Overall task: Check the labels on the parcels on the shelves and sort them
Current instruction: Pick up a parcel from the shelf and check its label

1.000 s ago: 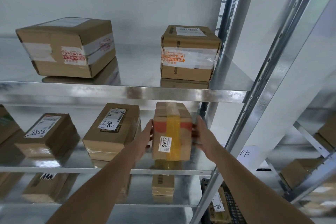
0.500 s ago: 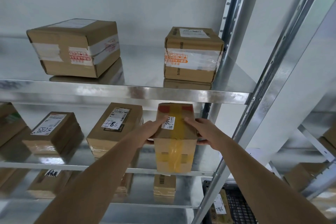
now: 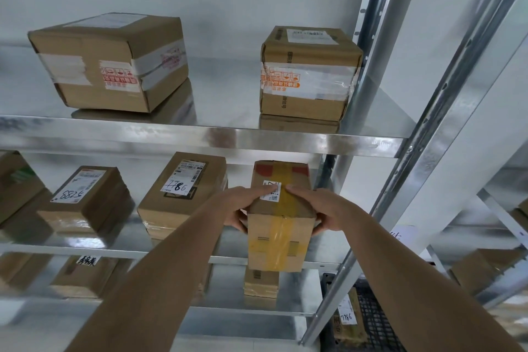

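Both hands are on the narrow cardboard parcel with yellow tape (image 3: 278, 217), right at the front of the middle shelf (image 3: 120, 248) on its right end, near the steel upright (image 3: 368, 208). The left hand (image 3: 238, 208) has its grip wrapped round the box's left side, fingertips up on top and touching the small white label (image 3: 271, 191) (the number on it is mostly covered, can't read it). The right hand (image 3: 320, 213) grips the right side the same way, fingers lying across the top edge. The box sits tilted, with its top face towards the camera.

Next to it on the same shelf there's a parcel marked 7786 (image 3: 183, 188), then one marked 5288 (image 3: 85, 200) further left. Top shelf (image 3: 228, 137) holds a big box with white tape (image 3: 111, 63) and a smaller box with orange fragile tape (image 3: 308, 74), well apart. Another small parcel (image 3: 261, 284) sits on the shelf below, directly under the held one.
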